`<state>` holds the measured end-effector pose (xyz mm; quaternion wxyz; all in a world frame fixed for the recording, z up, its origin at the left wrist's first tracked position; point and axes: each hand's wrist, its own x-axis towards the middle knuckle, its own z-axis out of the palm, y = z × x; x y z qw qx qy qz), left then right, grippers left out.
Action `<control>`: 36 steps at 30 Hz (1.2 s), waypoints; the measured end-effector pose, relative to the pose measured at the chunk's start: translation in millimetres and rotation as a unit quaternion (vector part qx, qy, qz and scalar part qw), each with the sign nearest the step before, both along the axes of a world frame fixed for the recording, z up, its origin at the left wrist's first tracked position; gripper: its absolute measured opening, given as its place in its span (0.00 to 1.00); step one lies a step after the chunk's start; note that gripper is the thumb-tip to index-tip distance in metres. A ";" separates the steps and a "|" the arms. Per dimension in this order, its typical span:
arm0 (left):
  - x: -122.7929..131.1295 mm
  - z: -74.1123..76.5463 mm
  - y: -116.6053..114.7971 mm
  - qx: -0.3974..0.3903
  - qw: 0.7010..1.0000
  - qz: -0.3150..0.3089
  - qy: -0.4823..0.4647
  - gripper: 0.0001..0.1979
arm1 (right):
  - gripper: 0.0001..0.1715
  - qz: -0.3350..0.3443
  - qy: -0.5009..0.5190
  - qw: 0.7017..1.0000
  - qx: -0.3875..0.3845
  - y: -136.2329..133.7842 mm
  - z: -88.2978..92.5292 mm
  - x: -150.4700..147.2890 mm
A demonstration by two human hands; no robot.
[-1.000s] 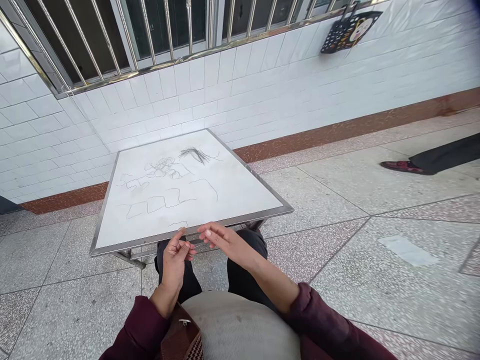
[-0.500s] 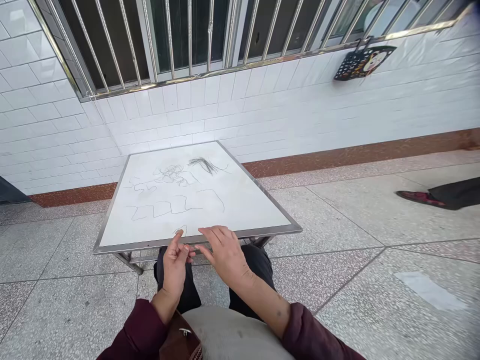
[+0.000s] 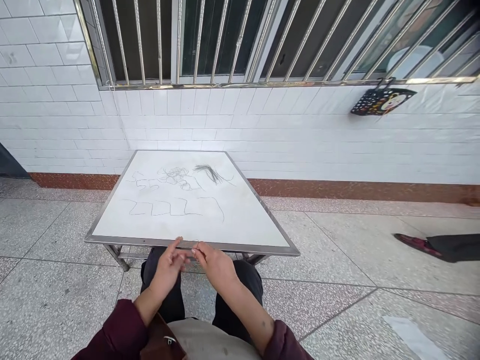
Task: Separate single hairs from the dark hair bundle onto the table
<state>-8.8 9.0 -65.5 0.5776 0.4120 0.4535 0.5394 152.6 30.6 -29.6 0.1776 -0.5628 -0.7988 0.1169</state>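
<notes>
My right hand [image 3: 219, 267] is at the near edge of a white-topped table [image 3: 247, 227], thumb and forefinger pinched together on a thin dark wire [image 3: 195, 243], of which only a faint curve shows. Just left of it is my left hand [image 3: 168, 265], its fingers apart and slightly blurred. Zigzag bent wires [image 3: 159, 214] lie in a row across the middle of the tabletop. Behind them is a loose tangle of wires [image 3: 176, 175]. Further right, a bundle of straighter dark wires [image 3: 210, 172] lies fanned out.
The table has a metal rim and legs, with my knees under its near edge. Beyond it stands a white tiled wall [image 3: 300, 145] with a barred window and a hanging black patterned bag [image 3: 382, 101]. At right are a person's shoe and trouser leg [image 3: 420, 245], and white paper [image 3: 412, 337] on the floor.
My view has turned and levelled. My right hand's thumb and forefinger, apart before, are now pinched together. The left hand's fingers have spread away from their earlier pinch.
</notes>
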 end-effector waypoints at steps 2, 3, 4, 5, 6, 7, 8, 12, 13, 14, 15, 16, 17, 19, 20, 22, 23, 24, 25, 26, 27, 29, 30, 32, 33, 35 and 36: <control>-13.3 14.2 0.9 0.000 0.998 0.059 -0.005 0.31 | 0.08 -0.010 -0.010 1.000 -0.024 -2.2 1.2 2.8; -18.6 22.6 1.1 0.007 0.998 0.068 -0.007 0.29 | 0.09 -0.010 -0.015 0.999 -0.031 -3.5 1.5 3.2; -22.2 30.8 1.1 0.019 0.998 0.058 -0.003 0.29 | 0.08 -0.009 -0.019 0.999 -0.034 -4.9 1.5 3.0; -24.0 38.3 0.9 0.030 0.999 0.032 0.011 0.28 | 0.08 -0.007 -0.024 0.999 -0.035 -6.2 1.3 2.4; -24.1 44.4 0.3 0.040 0.999 0.008 0.028 0.27 | 0.08 -0.004 -0.026 0.999 -0.037 -7.5 0.9 1.6; -22.8 48.9 -0.5 0.046 0.998 -0.010 0.046 0.26 | 0.08 0.000 -0.027 0.999 -0.039 -8.6 0.5 0.8; -20.6 51.8 -1.5 0.046 0.997 -0.023 0.063 0.24 | 0.09 0.004 -0.024 0.999 -0.042 -9.6 0.3 0.2; -13.1 53.0 -5.3 0.033 0.996 -0.001 0.080 0.19 | 0.11 0.055 0.036 0.995 -0.074 -12.4 2.1 2.8; -12.9 52.4 -5.8 0.033 0.996 0.010 0.077 0.19 | 0.11 0.072 0.060 0.992 -0.087 -12.8 3.2 5.1; -13.2 51.8 -6.0 0.032 0.997 0.019 0.073 0.19 | 0.11 0.089 0.084 0.988 -0.099 -12.8 4.6 8.2; -14.1 51.4 -6.1 0.031 0.997 0.023 0.070 0.19 | 0.11 0.103 0.107 0.983 -0.109 -12.5 6.1 12.0; -15.5 51.1 -6.0 0.027 0.997 0.021 0.067 0.19 | 0.11 0.118 0.128 0.978 -0.120 -11.8 7.7 16.3; -17.1 50.9 -5.7 0.023 0.998 0.013 0.064 0.19 | 0.12 0.134 0.145 0.971 -0.131 -10.6 9.4 21.1; -20.9 50.9 -4.6 0.009 0.998 -0.010 0.053 0.19 | 0.16 0.174 0.176 0.955 -0.166 -6.1 12.5 30.8; -23.0 51.4 -4.0 0.000 0.999 -0.023 0.046 0.18 | 0.19 0.191 0.190 0.945 -0.185 -2.9 13.9 35.1; -27.2 53.8 -2.7 -0.019 0.999 -0.043 0.026 0.18 | 0.22 0.203 0.223 0.930 -0.211 5.2 16.1 40.7; -29.0 56.1 -2.3 -0.030 0.998 -0.050 0.012 0.18 | 0.22 0.196 0.242 0.927 -0.212 9.7 16.6 41.4; -30.3 59.0 -2.2 -0.040 0.998 -0.053 -0.004 0.18 | 0.21 0.184 0.260 0.925 -0.205 14.1 16.7 40.7; -31.0 62.4 -2.3 -0.049 0.997 -0.054 -0.023 0.18 | 0.20 0.175 0.278 0.924 -0.194 18.0 16.3 38.4; -31.2 66.1 -2.7 -0.058 0.996 -0.053 -0.042 0.17 | 0.20 0.170 0.297 0.922 -0.182 21.3 15.5 34.9; -30.7 69.9 -3.4 -0.066 0.995 -0.050 -0.061 0.17 | 0.19 0.171 0.313 0.919 -0.169 23.5 14.3 30.5; -28.8 76.3 -5.1 -0.080 0.991 -0.049 -0.091 0.16 | 0.15 0.176 0.339 0.912 -0.149 24.4 11.2 20.4; -27.6 78.6 -6.0 -0.086 0.990 -0.048 -0.102 0.15 | 0.12 0.175 0.350 0.909 -0.143 23.0 9.6 15.5; -26.0 81.0 -7.5 -0.094 0.988 -0.042 -0.115 0.15 | 0.11 0.169 0.370 0.902 -0.145 17.3 6.8 7.7; -25.8 81.4 -8.1 -0.095 0.988 -0.037 -0.117 0.15 | 0.11 0.165 0.380 0.898 -0.149 13.5 5.7 4.9; -26.3 81.1 -9.3 -0.094 0.988 -0.029 -0.116 0.16 | 0.13 0.159 0.403 0.888 -0.151 5.5 4.0 1.6; -27.0 80.8 -10.0 -0.092 0.989 -0.028 -0.115 0.17 | 0.13 0.157 0.413 0.885 -0.147 1.8 3.5 0.7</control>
